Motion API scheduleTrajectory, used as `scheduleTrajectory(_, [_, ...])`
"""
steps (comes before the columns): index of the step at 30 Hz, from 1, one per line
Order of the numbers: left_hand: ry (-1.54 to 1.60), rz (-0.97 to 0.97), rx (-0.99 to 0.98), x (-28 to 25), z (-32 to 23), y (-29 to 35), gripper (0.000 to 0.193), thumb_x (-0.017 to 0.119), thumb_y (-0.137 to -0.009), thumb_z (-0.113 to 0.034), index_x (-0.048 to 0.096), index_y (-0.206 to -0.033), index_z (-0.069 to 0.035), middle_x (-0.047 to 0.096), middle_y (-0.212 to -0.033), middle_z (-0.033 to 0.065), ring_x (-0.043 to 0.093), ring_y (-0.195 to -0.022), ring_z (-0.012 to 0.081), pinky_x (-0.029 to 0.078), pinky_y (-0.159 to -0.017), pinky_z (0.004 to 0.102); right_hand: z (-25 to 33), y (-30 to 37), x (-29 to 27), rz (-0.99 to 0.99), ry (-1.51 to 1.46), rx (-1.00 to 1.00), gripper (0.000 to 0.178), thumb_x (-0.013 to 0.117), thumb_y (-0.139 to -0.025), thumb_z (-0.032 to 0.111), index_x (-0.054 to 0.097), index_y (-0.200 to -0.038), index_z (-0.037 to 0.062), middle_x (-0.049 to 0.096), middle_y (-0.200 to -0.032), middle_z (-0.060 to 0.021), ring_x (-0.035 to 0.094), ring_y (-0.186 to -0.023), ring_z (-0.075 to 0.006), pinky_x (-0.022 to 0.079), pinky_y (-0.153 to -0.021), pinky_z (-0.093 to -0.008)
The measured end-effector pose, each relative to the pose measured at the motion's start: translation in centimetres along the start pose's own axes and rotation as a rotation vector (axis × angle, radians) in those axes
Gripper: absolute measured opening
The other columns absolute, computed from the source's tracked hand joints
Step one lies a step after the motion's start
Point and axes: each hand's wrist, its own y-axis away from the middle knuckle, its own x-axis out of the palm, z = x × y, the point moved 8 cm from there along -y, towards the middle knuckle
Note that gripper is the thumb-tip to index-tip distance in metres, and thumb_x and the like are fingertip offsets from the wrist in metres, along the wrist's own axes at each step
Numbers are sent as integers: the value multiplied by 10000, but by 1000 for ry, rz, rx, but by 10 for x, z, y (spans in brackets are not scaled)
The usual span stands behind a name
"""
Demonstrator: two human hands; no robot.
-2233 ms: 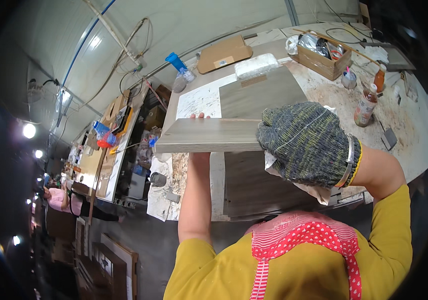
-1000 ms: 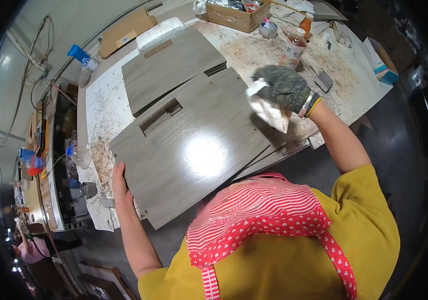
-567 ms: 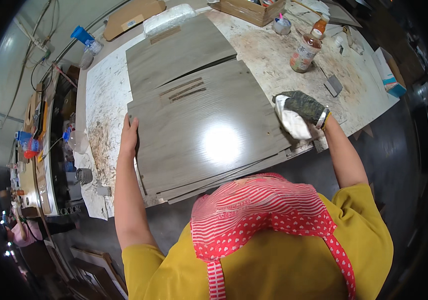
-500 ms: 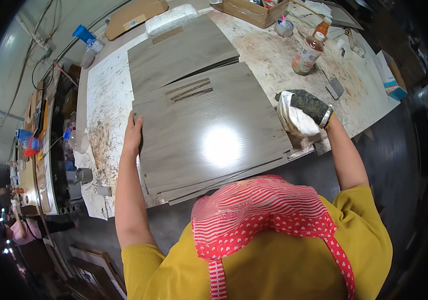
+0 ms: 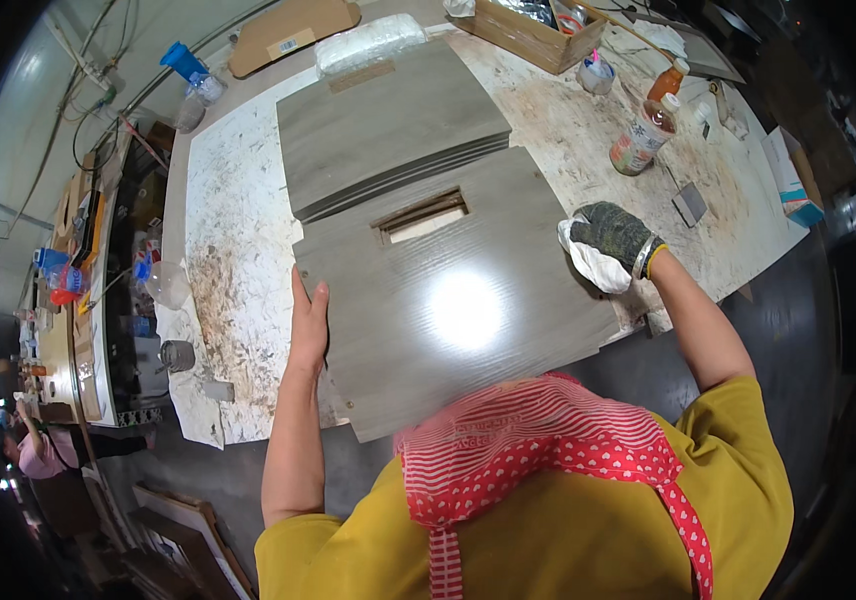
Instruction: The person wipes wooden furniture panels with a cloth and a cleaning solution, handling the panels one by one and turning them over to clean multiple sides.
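A grey wood-grain board (image 5: 388,330) with a rectangular slot (image 5: 423,215) lies in front of me, its near edge reaching my apron. White shows through part of the slot. My left hand (image 5: 309,325), bare, grips the board's left edge, some of its fingers hidden. On the opposite side my right hand (image 5: 616,238), in a dark glove with a yellow cuff, clutches a crumpled white cloth (image 5: 596,266) against the right edge. Just beyond lies a stack of similar grey boards (image 5: 398,120), several edges showing.
The worktable (image 5: 233,190) is white and stained. To the right are a drink bottle (image 5: 642,138), an orange bottle (image 5: 666,82) and a small grey block (image 5: 689,204). A wooden box (image 5: 533,35) and a plastic-wrapped bundle (image 5: 371,45) sit at the back. Another person (image 5: 40,452) is far left.
The slotted board has come toward me, its near edge now past the table edge. White now shows through its slot. My left hand has moved with it; the right still holds the cloth.
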Motion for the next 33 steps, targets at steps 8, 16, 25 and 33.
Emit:
scheduleTrajectory(8, [74,-131,-29,-63,-2,-53,666,477,-869,-369,191,-1372,-39,340,-1352,125,357,-1214,234,280,-998,363,-23,-32,-71,-379,469,-273,297,544,-718,97,553,-1011,148,561,-985,-96,551,-925,-269,444,-812,-361])
scheduleTrajectory(16, [105,2,-248,-34,-12,-138,703,399,-841,-545,260,-1362,-95,302,-1374,105,302,-1222,253,247,-985,414,-77,-181,-21,95,144,53,258,500,-796,195,587,-1020,101,596,-954,-170,562,-952,-306,438,-818,-374])
scheduleTrajectory(25, [-46,-51,-153,-29,-35,-147,683,410,-860,-494,235,-1359,-63,273,-1382,166,239,-1282,287,209,-1019,435,-73,-200,-23,38,217,25,264,561,-748,257,599,-964,111,615,-912,-159,598,-855,-294,463,-750,-345])
scheduleTrajectory(33, [283,66,-471,-80,17,-182,414,542,-816,-472,539,-1041,-124,540,-891,20,484,-761,124,389,-580,245,-40,-162,-82,-53,-346,60,356,463,-857,351,626,-845,34,621,-782,-158,581,-707,-191,448,-682,-306])
